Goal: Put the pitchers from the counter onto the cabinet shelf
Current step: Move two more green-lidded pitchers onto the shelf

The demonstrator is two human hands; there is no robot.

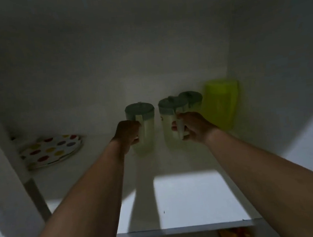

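Observation:
Both arms reach deep into a dim white cabinet. My left hand (128,133) is closed around the handle of a pale pitcher with a grey-green lid (142,117), which stands on the shelf (188,197). My right hand (192,126) grips the handle of a second, matching pitcher (167,115) just to its right. A third pitcher of the same kind (192,99) stands behind that one, partly hidden by it. All three are upright near the back wall.
A translucent lime-green container (220,104) stands against the right wall beside the pitchers. A stack of polka-dot plates (53,150) lies at the left of the shelf. The shelf's front edge (181,230) runs below, with something orange (232,236) underneath.

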